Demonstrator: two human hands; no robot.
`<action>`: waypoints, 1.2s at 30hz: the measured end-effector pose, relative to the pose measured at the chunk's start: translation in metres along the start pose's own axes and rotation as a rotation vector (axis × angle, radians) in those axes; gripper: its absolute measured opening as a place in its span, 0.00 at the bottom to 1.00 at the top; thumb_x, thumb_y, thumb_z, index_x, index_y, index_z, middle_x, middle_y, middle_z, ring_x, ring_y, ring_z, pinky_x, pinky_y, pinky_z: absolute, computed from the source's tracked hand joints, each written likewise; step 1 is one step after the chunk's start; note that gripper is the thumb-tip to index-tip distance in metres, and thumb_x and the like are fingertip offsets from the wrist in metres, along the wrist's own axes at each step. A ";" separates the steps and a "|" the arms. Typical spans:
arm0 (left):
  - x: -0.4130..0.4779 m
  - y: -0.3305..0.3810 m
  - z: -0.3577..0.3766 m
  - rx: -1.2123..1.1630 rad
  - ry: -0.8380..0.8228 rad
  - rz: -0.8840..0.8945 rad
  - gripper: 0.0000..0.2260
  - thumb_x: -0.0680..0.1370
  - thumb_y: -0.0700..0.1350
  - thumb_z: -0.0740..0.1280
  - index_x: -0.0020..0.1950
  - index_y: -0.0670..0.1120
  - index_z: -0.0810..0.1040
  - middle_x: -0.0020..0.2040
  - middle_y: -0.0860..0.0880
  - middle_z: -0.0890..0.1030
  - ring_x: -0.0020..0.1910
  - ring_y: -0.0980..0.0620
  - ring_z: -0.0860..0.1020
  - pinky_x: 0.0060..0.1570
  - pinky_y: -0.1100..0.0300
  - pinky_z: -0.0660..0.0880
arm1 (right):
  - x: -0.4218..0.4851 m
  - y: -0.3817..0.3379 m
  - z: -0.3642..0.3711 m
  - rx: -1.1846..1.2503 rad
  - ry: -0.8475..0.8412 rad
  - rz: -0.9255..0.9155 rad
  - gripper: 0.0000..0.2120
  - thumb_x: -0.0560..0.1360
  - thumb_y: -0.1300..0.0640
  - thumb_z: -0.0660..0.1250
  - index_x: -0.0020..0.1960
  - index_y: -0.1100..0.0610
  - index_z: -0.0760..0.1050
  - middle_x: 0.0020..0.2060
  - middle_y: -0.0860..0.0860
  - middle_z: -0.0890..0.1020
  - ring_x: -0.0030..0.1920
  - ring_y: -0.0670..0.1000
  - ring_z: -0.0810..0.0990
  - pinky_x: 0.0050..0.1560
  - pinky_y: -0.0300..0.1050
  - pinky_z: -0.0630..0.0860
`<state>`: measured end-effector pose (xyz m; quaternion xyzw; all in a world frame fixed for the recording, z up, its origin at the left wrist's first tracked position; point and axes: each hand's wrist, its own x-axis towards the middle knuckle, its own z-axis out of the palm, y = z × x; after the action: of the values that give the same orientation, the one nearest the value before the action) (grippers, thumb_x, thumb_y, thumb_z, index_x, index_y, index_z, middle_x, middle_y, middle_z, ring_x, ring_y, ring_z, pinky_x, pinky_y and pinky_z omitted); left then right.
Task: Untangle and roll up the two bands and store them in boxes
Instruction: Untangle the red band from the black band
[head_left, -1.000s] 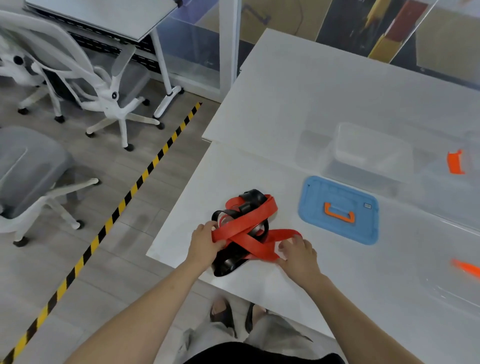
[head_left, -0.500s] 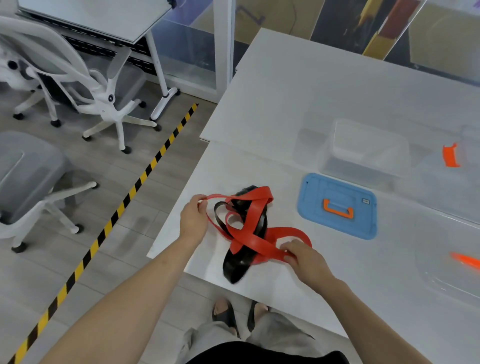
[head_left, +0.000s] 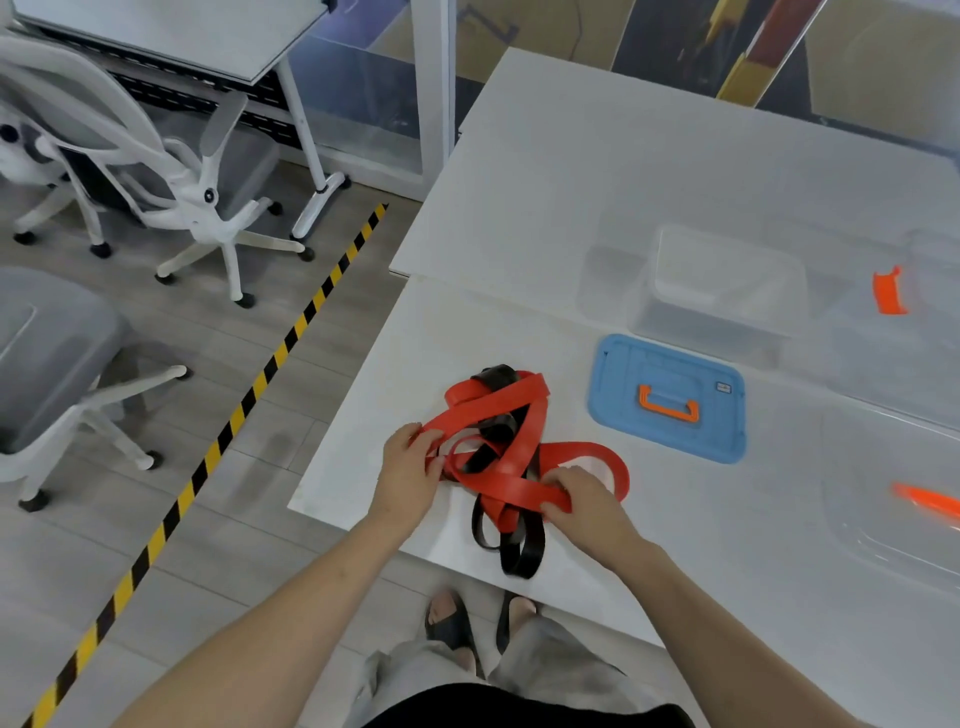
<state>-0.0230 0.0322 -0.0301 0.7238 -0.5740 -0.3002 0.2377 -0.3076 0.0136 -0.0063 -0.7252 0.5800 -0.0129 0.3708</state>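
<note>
A wide red band (head_left: 498, 410) lies knotted together with a black band (head_left: 519, 551) near the front left corner of the white table (head_left: 649, 171). My left hand (head_left: 408, 475) grips a red loop at the tangle's left side. My right hand (head_left: 576, 499) pinches a red strand at the right, beside a round red loop. Black loops hang over the table's front edge. A clear box (head_left: 722, 291) stands further back, with a second clear box (head_left: 924, 332) to its right.
A blue lid with an orange handle (head_left: 667, 397) lies flat right of the tangle. A clear lid with an orange handle (head_left: 904, 525) lies at the right edge. White office chairs (head_left: 156, 171) and yellow-black floor tape (head_left: 218, 441) are to the left.
My left hand moved back in toward the tangle after pulling a red loop out to the left. The black loops now hang lower over the table edge.
</note>
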 end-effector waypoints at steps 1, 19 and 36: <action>-0.002 0.000 0.003 0.044 0.048 0.042 0.15 0.81 0.39 0.70 0.67 0.44 0.81 0.67 0.44 0.76 0.67 0.45 0.72 0.70 0.54 0.70 | 0.001 -0.003 0.003 -0.007 -0.009 -0.008 0.17 0.79 0.53 0.70 0.67 0.49 0.77 0.57 0.47 0.80 0.58 0.48 0.78 0.60 0.47 0.76; 0.005 0.047 0.018 -0.036 -0.180 0.254 0.06 0.82 0.44 0.68 0.48 0.50 0.83 0.46 0.55 0.82 0.49 0.53 0.77 0.54 0.53 0.75 | -0.021 0.014 -0.012 0.095 0.241 0.009 0.20 0.75 0.51 0.73 0.65 0.47 0.75 0.62 0.46 0.78 0.64 0.49 0.76 0.67 0.46 0.72; -0.001 0.087 0.007 -0.519 -0.290 -0.044 0.06 0.84 0.42 0.67 0.56 0.46 0.84 0.52 0.49 0.84 0.48 0.57 0.82 0.49 0.65 0.79 | 0.006 -0.012 -0.002 -0.125 0.086 0.098 0.36 0.75 0.50 0.75 0.77 0.44 0.60 0.63 0.53 0.79 0.62 0.56 0.80 0.54 0.55 0.82</action>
<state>-0.0882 0.0135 0.0255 0.6007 -0.4901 -0.5423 0.3239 -0.2966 0.0080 -0.0011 -0.7164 0.6300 0.0106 0.2997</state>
